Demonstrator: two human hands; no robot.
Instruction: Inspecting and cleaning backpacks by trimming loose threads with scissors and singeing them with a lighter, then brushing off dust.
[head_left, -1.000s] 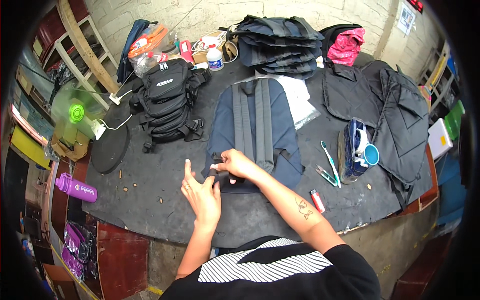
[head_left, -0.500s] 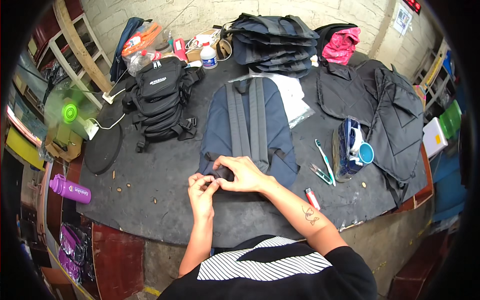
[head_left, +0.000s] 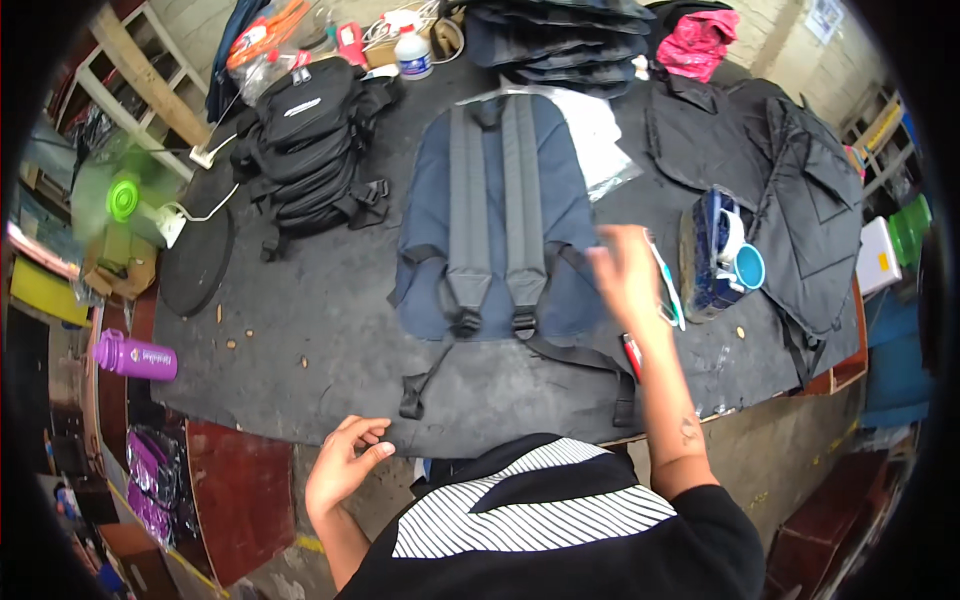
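Note:
A navy backpack point(head_left: 500, 215) lies back-up on the dark worktable point(head_left: 300, 330), its grey shoulder straps toward me and black webbing ends trailing over the front edge. My right hand point(head_left: 625, 275) is blurred above the pack's right side, fingers spread, close to a teal-handled tool point(head_left: 665, 285) and a small red object point(head_left: 632, 352). My left hand point(head_left: 342, 465) hangs off the table's front edge, fingers loosely curled, holding nothing.
A stack of black bags point(head_left: 305, 140) sits at the back left, folded dark bags point(head_left: 560, 40) at the back, black panels point(head_left: 800, 190) at right. A blue-and-white mug-like item point(head_left: 725, 255), a green fan point(head_left: 120, 195) and a purple bottle point(head_left: 135, 355) stand around.
Both hands have left the backpack's lower strap area. The right hand swung right toward the teal tool; the left hand dropped back off the table's front edge. The view has moved closer.

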